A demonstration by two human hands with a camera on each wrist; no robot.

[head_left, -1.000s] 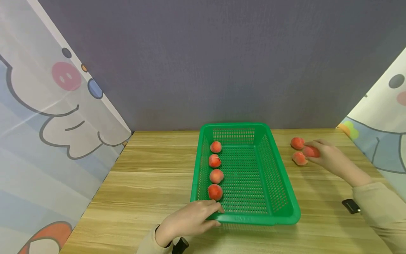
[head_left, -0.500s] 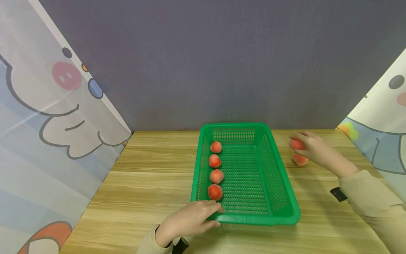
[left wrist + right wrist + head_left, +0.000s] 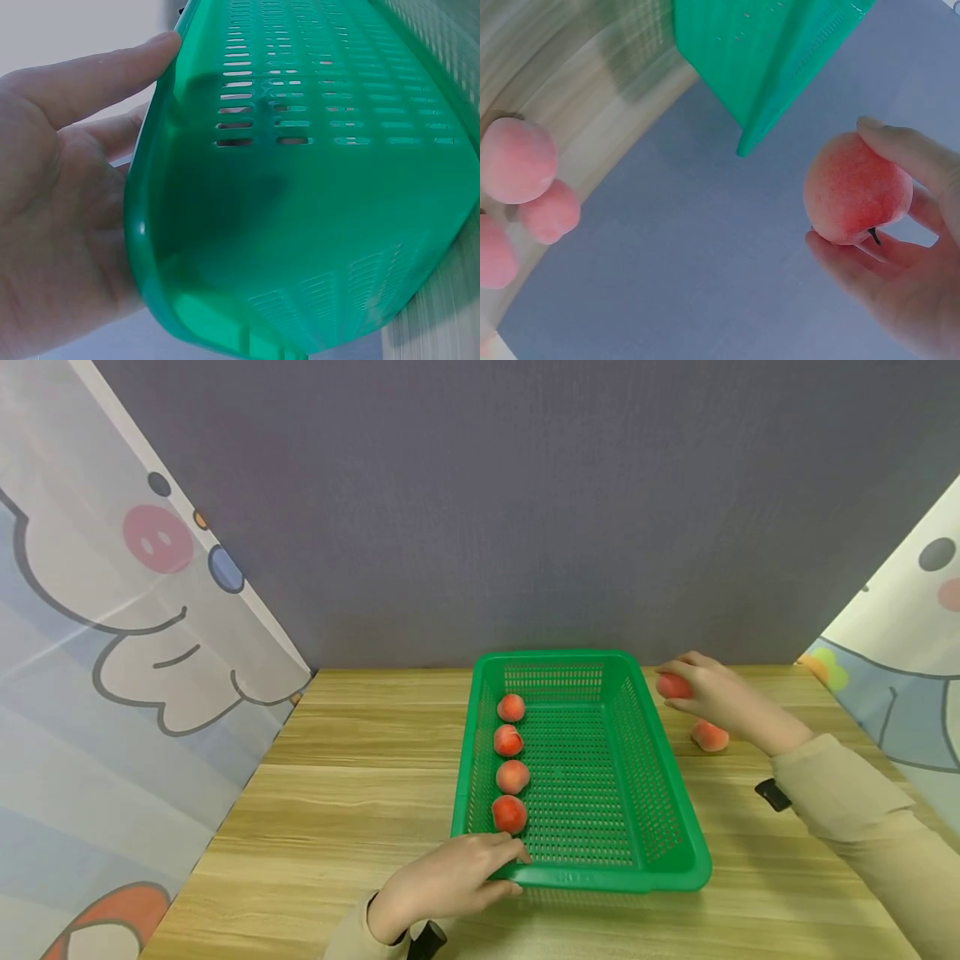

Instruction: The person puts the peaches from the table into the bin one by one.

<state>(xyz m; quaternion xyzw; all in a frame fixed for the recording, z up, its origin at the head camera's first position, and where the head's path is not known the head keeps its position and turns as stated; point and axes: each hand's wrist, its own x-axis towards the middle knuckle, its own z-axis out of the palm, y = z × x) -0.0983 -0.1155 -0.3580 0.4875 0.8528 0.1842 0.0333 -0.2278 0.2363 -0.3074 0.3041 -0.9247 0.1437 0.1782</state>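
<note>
A green plastic basket (image 3: pixel 558 777) stands on the wooden table with several red-orange peaches (image 3: pixel 512 777) in a row along its left side. My left hand (image 3: pixel 450 877) grips the basket's near left corner, thumb and fingers on either side of the rim (image 3: pixel 139 217). Just beyond the basket's far right corner, my right hand (image 3: pixel 712 693) holds a peach (image 3: pixel 859 187) raised between thumb and fingers, its dark stem showing. Below that hand lies a loose peach (image 3: pixel 709 736). The right wrist view shows three peaches (image 3: pixel 517 160) on the table; the hand hides some from the head view.
The wooden table (image 3: pixel 352 752) extends left and right of the basket. A dark grey wall (image 3: pixel 480 510) rises behind it. Cartoon-printed curtains (image 3: pixel 97 693) hang at both sides.
My right hand has carried its peach left and away from me, from above the loose peaches towards the basket's far right corner. The left hand and basket have not moved.
</note>
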